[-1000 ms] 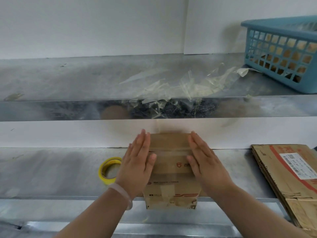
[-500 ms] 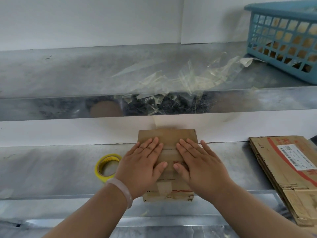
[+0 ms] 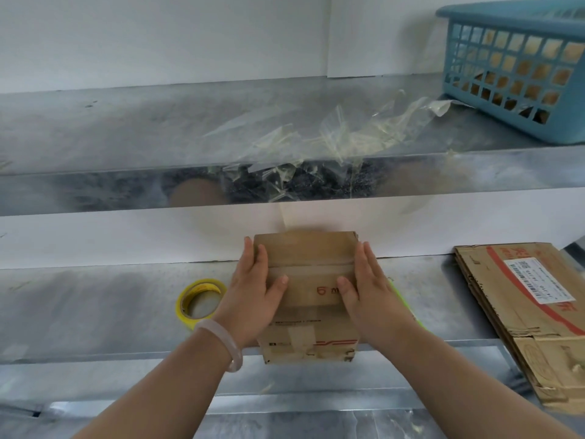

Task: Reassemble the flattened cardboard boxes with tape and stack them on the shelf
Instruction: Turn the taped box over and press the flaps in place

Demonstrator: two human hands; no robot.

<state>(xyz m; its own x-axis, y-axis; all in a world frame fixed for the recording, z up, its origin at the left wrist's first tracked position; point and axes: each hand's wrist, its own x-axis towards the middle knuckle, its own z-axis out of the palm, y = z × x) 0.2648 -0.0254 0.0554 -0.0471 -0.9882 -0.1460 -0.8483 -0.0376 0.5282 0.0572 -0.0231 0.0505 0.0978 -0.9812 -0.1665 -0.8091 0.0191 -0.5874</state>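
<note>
Cardboard box point(image 3: 308, 274), head view: stands on the lower shelf point(image 3: 95, 312), its front seemingly overhanging the edge, between left hand point(image 3: 253, 296) and right hand point(image 3: 368, 296), both flat-fingered and pressing its taped top. Released here, it may tip forward. Count: one box, one tape roll point(image 3: 199, 299), one flattened pile point(image 3: 522, 315), one basket point(image 3: 512, 68).

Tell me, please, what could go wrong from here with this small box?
1. The box overhangs the front edge of the lower shelf; if the left hand and right hand, pressing its sides, let go, it may tip off.
2. Used tape strips dangle from the upper shelf right above; lifting the box could snag them.
3. The flattened cardboard also overhangs at right; the right arm might knock it down.
</note>
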